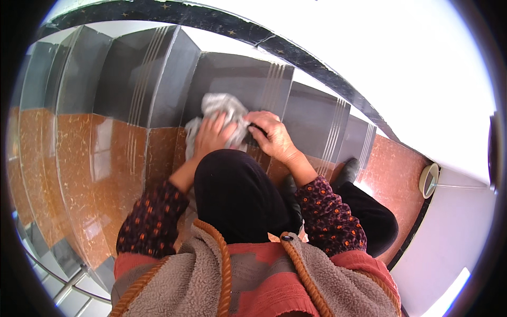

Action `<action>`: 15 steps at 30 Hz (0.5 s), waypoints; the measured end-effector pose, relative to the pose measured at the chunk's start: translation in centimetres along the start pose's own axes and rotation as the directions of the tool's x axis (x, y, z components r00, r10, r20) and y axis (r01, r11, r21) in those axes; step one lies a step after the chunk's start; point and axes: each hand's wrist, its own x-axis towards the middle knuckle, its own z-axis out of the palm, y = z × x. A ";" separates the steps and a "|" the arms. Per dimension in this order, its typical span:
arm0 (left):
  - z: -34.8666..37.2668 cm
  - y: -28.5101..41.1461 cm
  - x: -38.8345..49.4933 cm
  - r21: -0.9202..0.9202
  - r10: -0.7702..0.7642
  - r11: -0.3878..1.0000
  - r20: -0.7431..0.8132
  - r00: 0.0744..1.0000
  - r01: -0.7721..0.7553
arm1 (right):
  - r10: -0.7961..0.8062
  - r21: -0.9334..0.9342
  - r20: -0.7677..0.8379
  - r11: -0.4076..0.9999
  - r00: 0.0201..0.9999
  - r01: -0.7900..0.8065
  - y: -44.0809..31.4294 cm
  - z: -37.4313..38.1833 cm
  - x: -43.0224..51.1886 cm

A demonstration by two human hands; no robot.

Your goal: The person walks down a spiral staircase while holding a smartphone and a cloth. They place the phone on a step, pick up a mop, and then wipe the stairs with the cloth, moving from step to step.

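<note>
A crumpled grey-white cloth (225, 104) lies on a stair step (237, 73) of dark grey and brown marbled tile. My left hand (212, 136) rests on the cloth with its fingers bent over it, and both are slightly blurred. At the cloth's right edge, my right hand (273, 136) pinches it between curled fingers and thumb. Both hands are just beyond my bent knee (237, 190) in black trousers, which hides the near part of the step.
Tiled stairs (119, 79) with pale stripes rise to the left. A black skirting band (222, 25) edges the white wall. Metal railing bars (73, 281) stand at lower left. A cream-rimmed round object (429, 181) sits on the floor at right, near the wall.
</note>
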 end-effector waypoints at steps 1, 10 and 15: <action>0.4 -0.3 3.6 0.064 0.014 0.998 0.053 0.998 -0.018 | -0.005 -0.052 -0.090 0.999 0.996 0.000 0.4 -0.6 -0.6; 3.4 -1.7 11.9 0.047 0.020 0.999 -0.025 0.999 -0.018 | 0.240 -0.260 -0.304 0.910 0.922 -0.323 -2.1 -7.8 -3.8; -1.1 1.5 -4.7 0.062 -0.215 0.975 -0.005 0.977 0.215 | 0.211 -0.216 -0.113 0.949 0.971 -0.231 -3.6 -6.6 -4.9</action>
